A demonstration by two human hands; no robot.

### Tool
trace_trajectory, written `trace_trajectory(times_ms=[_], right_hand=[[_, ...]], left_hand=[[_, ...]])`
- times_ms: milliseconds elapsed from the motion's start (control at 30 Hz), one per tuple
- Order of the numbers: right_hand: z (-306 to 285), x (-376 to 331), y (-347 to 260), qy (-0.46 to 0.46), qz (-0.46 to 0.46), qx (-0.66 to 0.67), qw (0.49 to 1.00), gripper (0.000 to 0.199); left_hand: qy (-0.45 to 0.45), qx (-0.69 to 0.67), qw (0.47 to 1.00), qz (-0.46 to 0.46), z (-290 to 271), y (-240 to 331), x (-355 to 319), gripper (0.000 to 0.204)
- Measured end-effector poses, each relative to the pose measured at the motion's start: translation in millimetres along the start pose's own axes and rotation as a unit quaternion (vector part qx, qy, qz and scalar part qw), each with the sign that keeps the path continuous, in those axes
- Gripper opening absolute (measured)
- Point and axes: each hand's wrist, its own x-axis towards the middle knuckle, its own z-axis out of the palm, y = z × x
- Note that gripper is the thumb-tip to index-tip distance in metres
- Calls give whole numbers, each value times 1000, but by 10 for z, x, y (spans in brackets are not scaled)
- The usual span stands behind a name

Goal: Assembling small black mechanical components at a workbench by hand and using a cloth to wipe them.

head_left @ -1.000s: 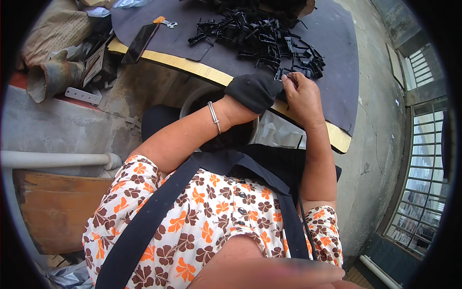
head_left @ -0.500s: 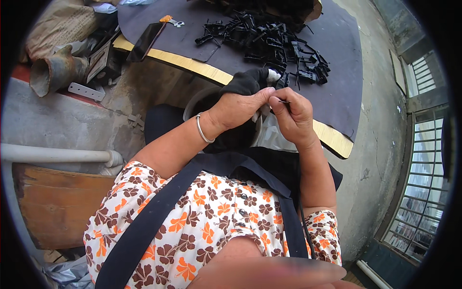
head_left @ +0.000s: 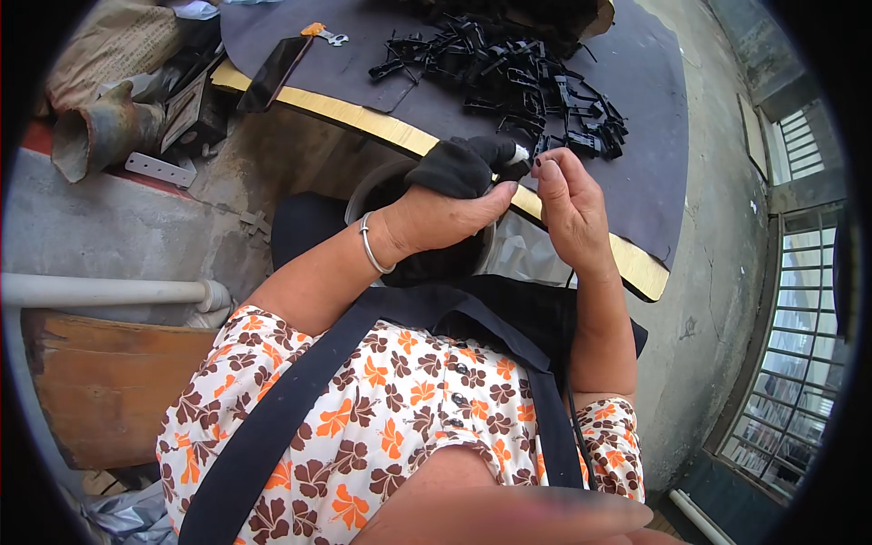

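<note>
My left hand (head_left: 450, 195) is partly covered by a black glove with a white fingertip. A silver bangle circles that wrist. Between its thumb and gloved finger sits a small black plastic part (head_left: 516, 170), mostly hidden by the fingers. Just to the right, my right hand (head_left: 574, 202) is bare, its thumb and forefinger pinched together. A tiny dark spot shows at those fingertips, too small to name. Beyond both hands lies a heap of black plastic parts (head_left: 513, 77) with thin sprues, spread over the dark-covered table (head_left: 640, 118).
A phone (head_left: 274, 73) and a small metal tool with an orange end (head_left: 325, 34) rest at the table's left edge. Under that edge stands a round bucket (head_left: 361, 198). To the left are a rusty pipe piece (head_left: 95, 136) and a white pipe (head_left: 109, 289).
My hands have come apart. The right one has moved up and slightly right, and the left has shifted a little left and down, exposing the black part in it.
</note>
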Motion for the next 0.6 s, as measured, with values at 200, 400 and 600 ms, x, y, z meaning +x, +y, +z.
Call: trace_trajectory(times_ms=[200,400,600], right_hand=[[20,-5,-21,-70,16,-165,984,26],[104,-45,199,-33,-29,-113,993,28],[-23,-17,-50,-103,48,-101,988,21]], left_hand=[[41,138,982,120,33,-126,-16,21],[22,300,936,182,24,-71,-24,16],[15,35,998,53,-72,-119,-24,23]])
